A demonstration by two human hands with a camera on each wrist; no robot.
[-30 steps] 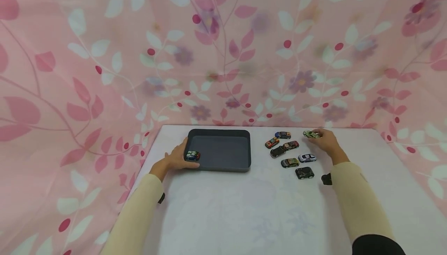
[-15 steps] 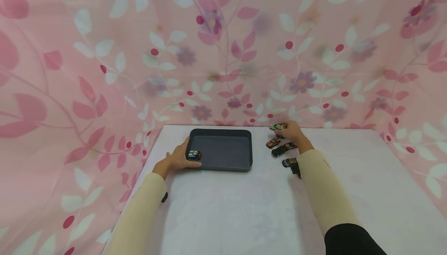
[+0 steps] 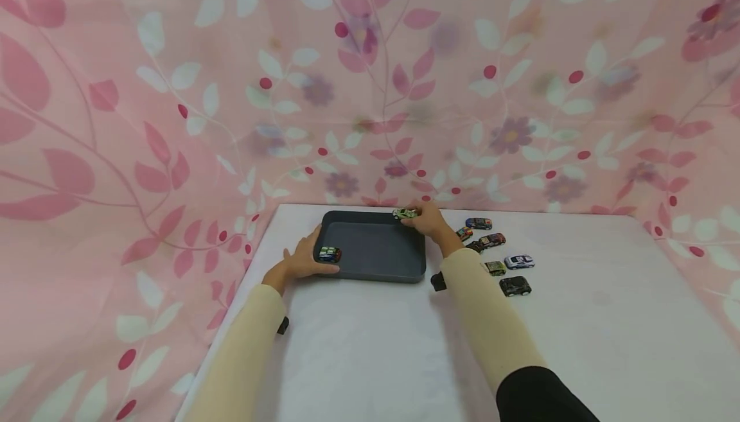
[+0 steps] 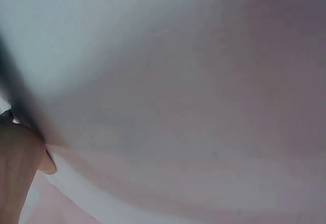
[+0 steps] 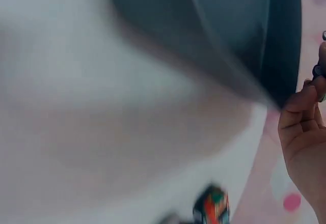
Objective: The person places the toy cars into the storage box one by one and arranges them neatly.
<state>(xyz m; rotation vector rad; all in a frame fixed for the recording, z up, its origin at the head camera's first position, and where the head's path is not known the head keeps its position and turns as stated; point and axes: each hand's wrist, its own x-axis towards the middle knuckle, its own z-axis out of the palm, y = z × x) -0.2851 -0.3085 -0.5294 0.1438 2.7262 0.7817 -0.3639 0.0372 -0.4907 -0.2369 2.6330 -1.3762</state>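
My right hand pinches a green toy car over the far right corner of the dark grey tray. In the right wrist view, part of that car shows at the fingertips, cut by the frame edge. My left hand rests against the tray's near left corner, fingers along the left side and thumb stretched along the front. Beside that thumb, a blue multicoloured toy car lies inside the tray. The left wrist view catches only a bit of the hand at its edge.
Several toy cars stand right of the tray, among them a white one, a black one and a blue one. My right sleeve partly covers the group. A pink floral cloth hangs behind the white table.
My right hand has carried the green car leftward, from the right of the other cars, past them to the tray. My left hand stays at the tray's corner.
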